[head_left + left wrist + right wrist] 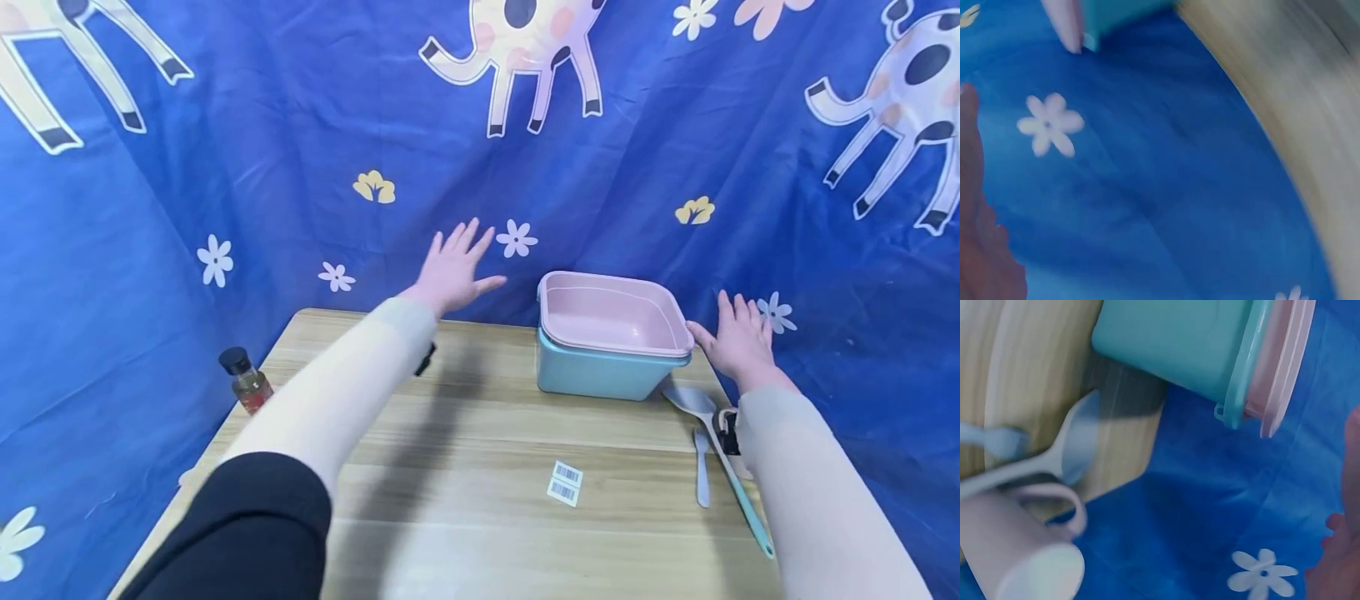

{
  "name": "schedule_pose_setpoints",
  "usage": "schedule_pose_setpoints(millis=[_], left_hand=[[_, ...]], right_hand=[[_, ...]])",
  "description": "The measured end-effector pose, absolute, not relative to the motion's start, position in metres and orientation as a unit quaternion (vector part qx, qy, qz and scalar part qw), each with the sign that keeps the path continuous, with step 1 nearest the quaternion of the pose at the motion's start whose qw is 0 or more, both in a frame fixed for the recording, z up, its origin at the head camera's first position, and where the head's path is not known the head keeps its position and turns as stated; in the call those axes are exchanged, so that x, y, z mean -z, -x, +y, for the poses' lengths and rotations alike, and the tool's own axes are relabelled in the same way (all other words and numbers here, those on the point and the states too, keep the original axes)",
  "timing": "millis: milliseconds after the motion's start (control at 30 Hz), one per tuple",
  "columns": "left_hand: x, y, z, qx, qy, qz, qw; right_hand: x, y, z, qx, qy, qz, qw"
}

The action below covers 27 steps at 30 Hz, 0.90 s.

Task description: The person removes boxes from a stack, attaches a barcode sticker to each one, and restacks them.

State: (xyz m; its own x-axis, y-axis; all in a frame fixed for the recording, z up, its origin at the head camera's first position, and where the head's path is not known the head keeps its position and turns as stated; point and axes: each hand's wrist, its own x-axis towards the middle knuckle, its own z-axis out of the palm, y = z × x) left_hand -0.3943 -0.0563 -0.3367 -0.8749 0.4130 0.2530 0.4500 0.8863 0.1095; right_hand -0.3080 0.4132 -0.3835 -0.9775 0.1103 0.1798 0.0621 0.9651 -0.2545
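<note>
The left hand (452, 275) hung outstretched and splayed left of the pink basin (606, 307); the right hand (739, 343) likewise, just right.

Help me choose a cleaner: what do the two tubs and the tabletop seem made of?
Pink tub: probably plastic, glossy; a highlight shines inside.
Teal tub: likely plastic too, smooth, with even colour.
Tabletop: satin-looking wood or laminate; streaky grain leaves that open.

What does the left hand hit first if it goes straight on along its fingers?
Probably the blue cloth behind the table: nothing shows between it and the left hand's fingertips. The teal bin sits off to the right. Gap depth is unclear.
</note>
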Motion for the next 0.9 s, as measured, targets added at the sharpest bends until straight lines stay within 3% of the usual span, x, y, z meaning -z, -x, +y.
schedule_pose_setpoints(millis=[333, 633, 900], left_hand=[[0.385, 0.395, 0.021, 0.411, 0.067, -0.907, -0.063], [0.412, 0.387, 0.052, 0.573, -0.002, -0.81, -0.127], [0.42, 0.392, 0.061, 0.623, -0.035, -0.766, -0.156]], right_hand=[[0.404, 0.32, 0.401, -0.256, 0.162, -0.953, 0.028], [0.422, 0.324, 0.393, -0.474, 0.228, -0.848, 0.063], [0.422, 0.326, 0.393, -0.552, 0.247, -0.796, 0.028]])
